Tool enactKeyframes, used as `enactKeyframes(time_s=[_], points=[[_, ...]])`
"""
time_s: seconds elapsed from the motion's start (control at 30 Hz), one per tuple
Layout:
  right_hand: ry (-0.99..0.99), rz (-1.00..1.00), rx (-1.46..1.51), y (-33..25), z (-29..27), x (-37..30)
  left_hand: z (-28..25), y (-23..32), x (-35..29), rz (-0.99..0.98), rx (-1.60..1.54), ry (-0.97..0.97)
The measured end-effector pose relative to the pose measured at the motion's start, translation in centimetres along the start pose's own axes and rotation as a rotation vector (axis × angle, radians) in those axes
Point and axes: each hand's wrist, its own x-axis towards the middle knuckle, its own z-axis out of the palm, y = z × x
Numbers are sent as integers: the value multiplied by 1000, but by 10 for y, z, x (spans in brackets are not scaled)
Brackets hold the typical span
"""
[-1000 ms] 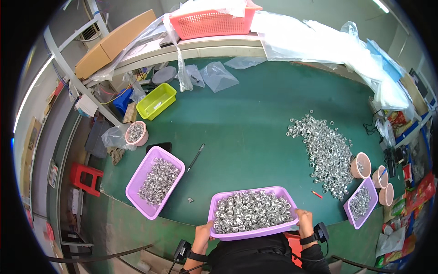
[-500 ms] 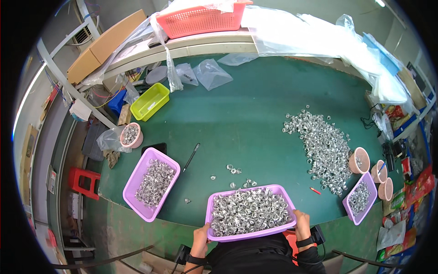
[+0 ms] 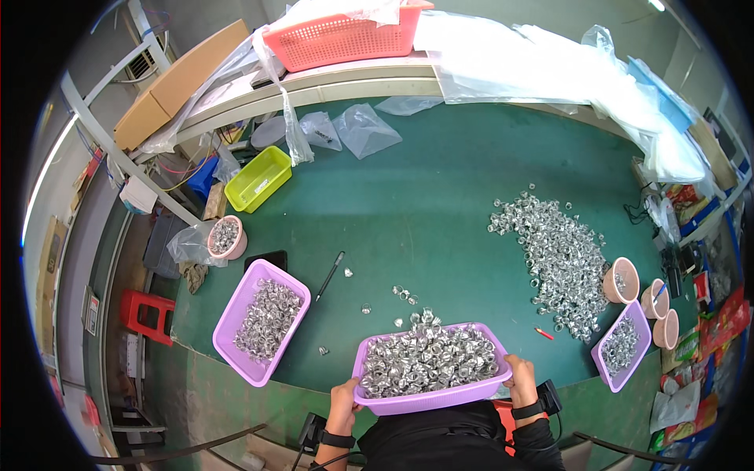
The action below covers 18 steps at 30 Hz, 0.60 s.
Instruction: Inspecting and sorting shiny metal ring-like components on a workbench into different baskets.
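A purple plastic basket [image 3: 440, 405] full of small shiny metal rings [image 3: 430, 363] is gripped at its two ends, at the table's front edge. My left hand [image 3: 342, 403] is closed on its left end, and my right hand [image 3: 521, 379] holds the right end. Toward the basket's far side the rings heap up, and some reach over the rim. Several loose rings [image 3: 404, 295] lie on the green tabletop beyond it. To the left stands another purple basket [image 3: 222, 336], part full of the same rings; a pen [image 3: 331, 276] lies beside it.
A wide heap of rings [image 3: 559, 263] covers the right of the table [image 3: 408, 204]. Near it are a smaller purple basket [image 3: 606, 366], peach cups [image 3: 667, 330] and a small red tool [image 3: 544, 334]. At the back left sit a yellow-green tray [image 3: 258, 179] and a pink cup [image 3: 239, 243].
The rings in the held basket have shifted toward its far side and heaped over the rim. One loose ring now lies near the pen. Both hands keep their hold.
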Motion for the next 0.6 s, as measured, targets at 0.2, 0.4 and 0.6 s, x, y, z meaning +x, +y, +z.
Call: enactKeyframes(time_s=[0.2, 0.4, 0.6], points=[[4, 17, 7, 3, -2, 5, 0, 1, 3, 3, -16, -25], [34, 6, 21, 1, 1, 6, 0, 2, 7, 0, -36, -27], [11, 29, 36, -10, 10, 4, -2, 7, 13, -38, -68, -82]])
